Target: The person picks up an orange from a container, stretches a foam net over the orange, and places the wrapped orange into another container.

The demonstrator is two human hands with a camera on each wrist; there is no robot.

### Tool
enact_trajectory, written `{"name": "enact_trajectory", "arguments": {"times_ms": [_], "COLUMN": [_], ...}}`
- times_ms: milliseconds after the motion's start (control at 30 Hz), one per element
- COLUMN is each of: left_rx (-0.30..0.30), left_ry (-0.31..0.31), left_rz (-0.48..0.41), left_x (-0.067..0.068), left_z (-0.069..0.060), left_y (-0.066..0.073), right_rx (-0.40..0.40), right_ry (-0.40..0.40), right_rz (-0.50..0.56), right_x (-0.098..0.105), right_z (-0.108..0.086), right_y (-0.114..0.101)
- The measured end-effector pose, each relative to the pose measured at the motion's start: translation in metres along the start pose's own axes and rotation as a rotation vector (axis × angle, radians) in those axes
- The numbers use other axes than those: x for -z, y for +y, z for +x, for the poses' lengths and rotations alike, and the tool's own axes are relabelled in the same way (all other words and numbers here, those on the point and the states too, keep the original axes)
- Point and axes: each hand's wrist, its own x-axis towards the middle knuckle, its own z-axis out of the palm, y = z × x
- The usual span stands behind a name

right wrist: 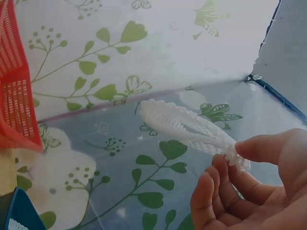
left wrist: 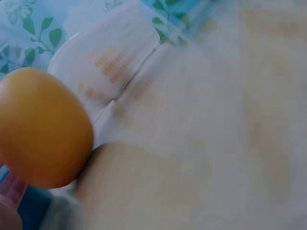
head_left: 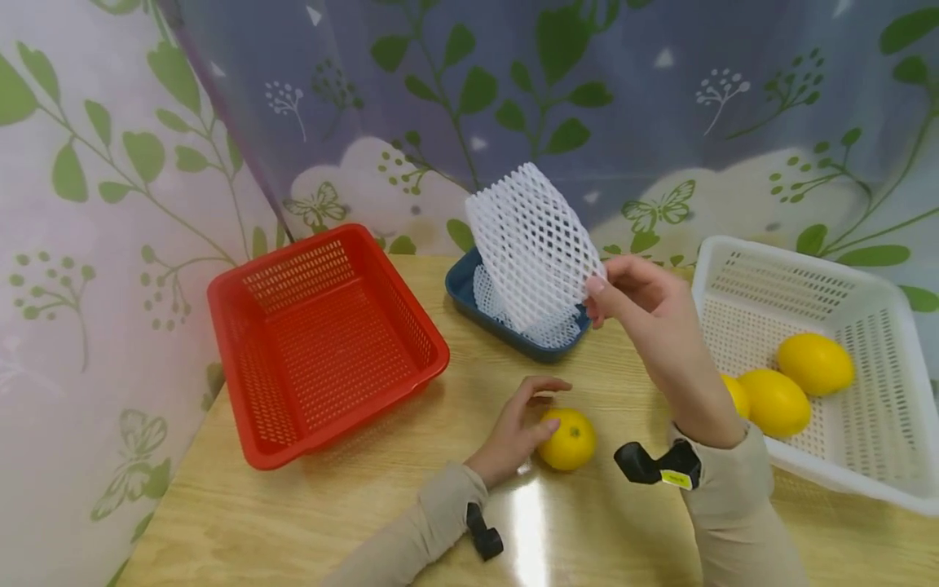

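My right hand pinches a white foam fruit net by its edge between thumb and fingers, raised above a blue tray. In the right wrist view the foam net is seen nearly edge-on, flattened and slightly gaping. More white netting lies in the tray. Lower in the head view, my left hand holds a yellow lemon, the thumb on its near side and the fingers arched behind. The lemon looms large in the left wrist view, where most of that hand is out of sight.
A red perforated basket stands at the left with nothing seen inside. At the right is a white basket containing several lemons. A patterned curtain hangs behind the wooden table.
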Motion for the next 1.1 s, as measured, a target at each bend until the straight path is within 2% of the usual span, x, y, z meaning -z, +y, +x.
{"name": "enact_trajectory", "arguments": {"times_ms": [67,133,233,300,367,433,500,567,633,767,867,967,1100], "left_rx": [-0.028,-0.009,0.112,0.213,0.293,0.333,0.346,0.355,0.365,0.4,0.418,0.449,0.491], "left_ry": [0.068,0.12,0.126,0.074,-0.017,-0.118,-0.202,-0.257,-0.285,-0.289,-0.237,-0.157,-0.071], "left_rz": [-0.051,-0.131,-0.322,-0.484,-0.619,-0.705,-0.755,-0.778,-0.793,-0.794,-0.713,-0.622,-0.588], "left_x": [0.005,0.01,0.017,0.02,0.022,0.022,0.023,0.023,0.023,0.023,0.023,0.022,0.021], "left_z": [0.007,0.015,0.028,0.034,0.038,0.04,0.04,0.039,0.037,0.032,0.028,0.026,0.025], "left_y": [0.008,0.02,0.048,0.068,0.086,0.104,0.118,0.126,0.131,0.131,0.129,0.128,0.127], "right_rx": [0.003,0.0,-0.016,-0.021,-0.026,-0.025,-0.038,-0.058,-0.086,-0.122,-0.136,-0.163,-0.213], "right_ry": [0.011,0.015,0.007,0.0,-0.011,-0.037,-0.063,-0.086,-0.097,-0.104,-0.111,-0.111,-0.094], "right_rz": [0.014,0.023,0.022,0.025,0.031,0.045,0.054,0.062,0.061,0.072,0.079,0.07,0.038], "right_x": [0.0,0.0,0.001,0.002,0.003,0.003,0.003,0.003,0.004,0.007,0.009,0.011,0.013], "right_z": [-0.008,-0.015,-0.026,-0.032,-0.039,-0.046,-0.054,-0.061,-0.068,-0.076,-0.079,-0.08,-0.082], "right_y": [-0.003,-0.004,-0.005,-0.004,-0.001,0.004,0.011,0.018,0.023,0.03,0.034,0.036,0.04]}}
